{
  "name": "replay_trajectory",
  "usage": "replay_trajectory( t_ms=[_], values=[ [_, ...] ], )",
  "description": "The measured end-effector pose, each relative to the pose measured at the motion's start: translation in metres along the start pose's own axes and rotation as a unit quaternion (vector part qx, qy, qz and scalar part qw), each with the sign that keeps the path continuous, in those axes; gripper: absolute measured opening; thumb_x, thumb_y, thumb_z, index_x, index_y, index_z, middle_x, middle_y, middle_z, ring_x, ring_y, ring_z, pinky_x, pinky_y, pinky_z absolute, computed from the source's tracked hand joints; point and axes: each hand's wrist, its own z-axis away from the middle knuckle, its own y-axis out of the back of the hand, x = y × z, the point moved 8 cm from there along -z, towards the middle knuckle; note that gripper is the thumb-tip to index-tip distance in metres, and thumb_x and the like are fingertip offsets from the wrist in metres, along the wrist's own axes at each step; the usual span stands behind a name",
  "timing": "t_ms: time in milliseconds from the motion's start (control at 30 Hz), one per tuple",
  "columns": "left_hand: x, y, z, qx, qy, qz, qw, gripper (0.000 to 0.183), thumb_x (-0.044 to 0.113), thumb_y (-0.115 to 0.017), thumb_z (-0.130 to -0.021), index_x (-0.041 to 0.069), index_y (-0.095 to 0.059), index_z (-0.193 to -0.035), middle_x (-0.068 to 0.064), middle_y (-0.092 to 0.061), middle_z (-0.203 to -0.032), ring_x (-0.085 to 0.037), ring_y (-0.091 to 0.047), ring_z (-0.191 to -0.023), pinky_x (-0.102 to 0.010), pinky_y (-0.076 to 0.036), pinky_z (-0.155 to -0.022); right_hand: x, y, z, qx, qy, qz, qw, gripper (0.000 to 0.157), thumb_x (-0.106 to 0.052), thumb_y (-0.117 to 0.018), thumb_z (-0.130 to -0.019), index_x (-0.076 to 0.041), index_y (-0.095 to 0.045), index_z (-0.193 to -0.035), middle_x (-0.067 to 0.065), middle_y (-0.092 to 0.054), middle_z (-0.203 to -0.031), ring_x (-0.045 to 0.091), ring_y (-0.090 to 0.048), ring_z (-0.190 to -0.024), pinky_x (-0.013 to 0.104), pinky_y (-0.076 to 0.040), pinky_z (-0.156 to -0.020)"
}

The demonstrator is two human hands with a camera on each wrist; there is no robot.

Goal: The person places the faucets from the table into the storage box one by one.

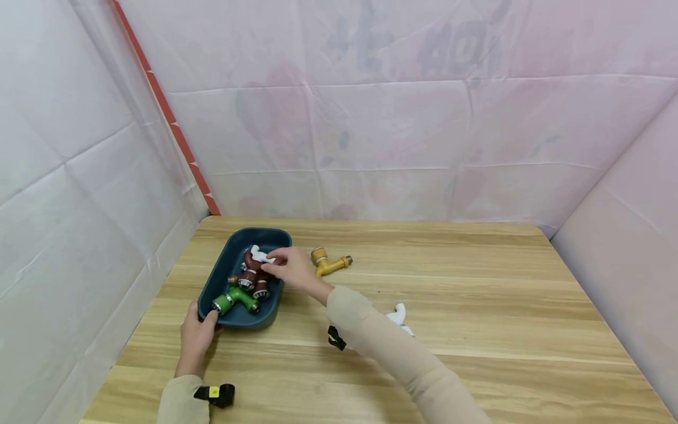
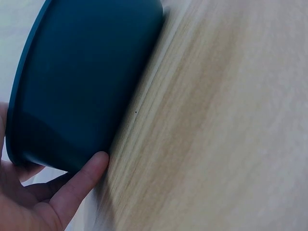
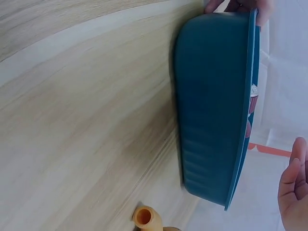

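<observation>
While our left hand (image 1: 196,338) grips the tray (image 1: 243,323), our right hand (image 1: 293,268), fingers parted, is nearer the yellow fitting (image 1: 329,267) right of the tray.

Head cam's pretty bright and even, kinda washed out on the pink-white backdrop (image 1: 371,135). Left wrist cam's dimmer: the wood tabletop (image 2: 216,120) goes mushy toward the right, teal tray (image 2: 86,82) looks dark. Right wrist cam's hazy, soft shadow hugging the tray's base.
</observation>
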Motion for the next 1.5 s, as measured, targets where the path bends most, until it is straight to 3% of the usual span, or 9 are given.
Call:
replay_trajectory(
  t_ms=[267, 500, 800, 1500],
  values=[
    [0.003, -0.001, 0.0, 0.0, -0.004, -0.002, 1.0, 0.045, 0.01, -0.038, -0.091, -0.002, -0.029, -0.134, -0.031, -0.035, -0.132, -0.041, -0.047, -0.105, -0.024, -0.053, -0.063, -0.003, 0.01, 0.006, 0.014, 0.018, -0.015, 1.0, 0.025, -0.02, -0.069, -0.081, -0.003, -0.068, -0.1, 0.005, -0.068, -0.075, 0.008, -0.059, -0.064, 0.016, -0.046, -0.055],
    [0.003, -0.002, -0.001, -0.004, -0.001, -0.006, 1.0, 0.048, 0.011, -0.037, -0.091, -0.001, -0.026, -0.136, -0.031, -0.032, -0.134, -0.041, -0.046, -0.107, -0.03, -0.055, -0.067, -0.005, 0.014, 0.011, 0.01, 0.045, 0.004, 0.999, 0.024, -0.017, -0.069, -0.081, -0.002, -0.068, -0.099, 0.006, -0.068, -0.076, 0.01, -0.061, -0.065, 0.014, -0.047, -0.057],
    [0.003, 0.0, -0.002, 0.002, -0.008, -0.003, 1.0, 0.046, 0.01, -0.038, -0.091, -0.001, -0.029, -0.134, -0.032, -0.035, -0.131, -0.04, -0.048, -0.104, -0.024, -0.053, -0.062, -0.006, 0.02, 0.018, 0.008, 0.069, 0.013, 0.998, 0.026, -0.016, -0.07, -0.08, -0.001, -0.068, -0.101, 0.006, -0.068, -0.077, 0.01, -0.062, -0.065, 0.014, -0.048, -0.059],
    [0.001, 0.002, 0.002, -0.003, 0.001, -0.003, 1.0, 0.049, 0.01, -0.038, -0.091, 0.0, -0.026, -0.137, -0.031, -0.033, -0.133, -0.04, -0.047, -0.105, -0.028, -0.054, -0.065, -0.004, 0.026, 0.037, -0.028, 0.067, 0.003, 0.997, 0.029, -0.019, -0.07, -0.08, -0.004, -0.067, -0.104, 0.004, -0.068, -0.08, 0.006, -0.061, -0.063, 0.015, -0.049, -0.058]
  ],
)
